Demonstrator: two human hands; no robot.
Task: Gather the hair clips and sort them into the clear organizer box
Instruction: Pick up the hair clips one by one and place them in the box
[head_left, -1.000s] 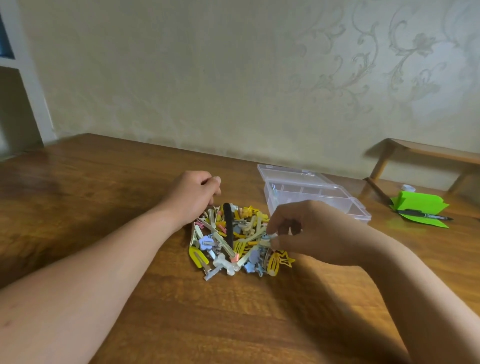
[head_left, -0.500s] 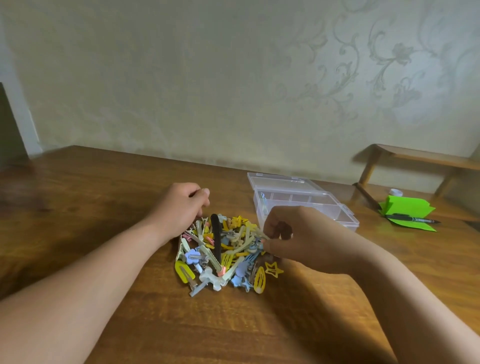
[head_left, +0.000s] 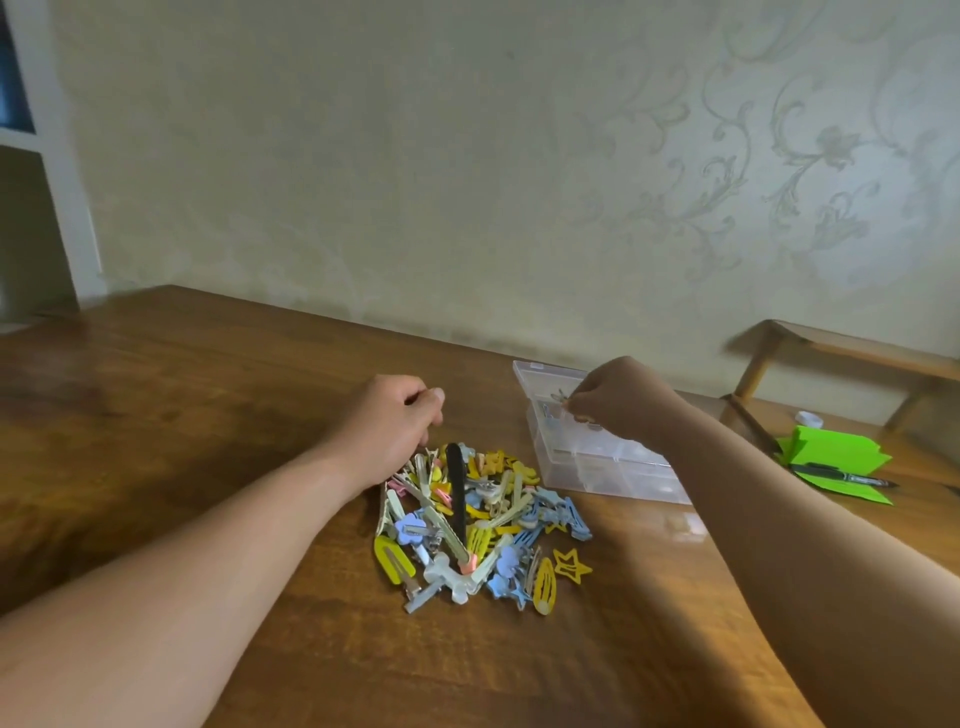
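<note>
No legible txt, nos. or brand marks anywhere. Any print on the black marker pen (head_left: 852, 476), lying on the bright green folded paper (head_left: 831, 451), can't be made out (too small & blurred).

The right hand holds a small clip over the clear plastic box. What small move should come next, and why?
Probably release it: the right hand pinches a small hair clip over a far compartment of the clear plastic organizer box, so opening the fingers should drop it inside.
</note>
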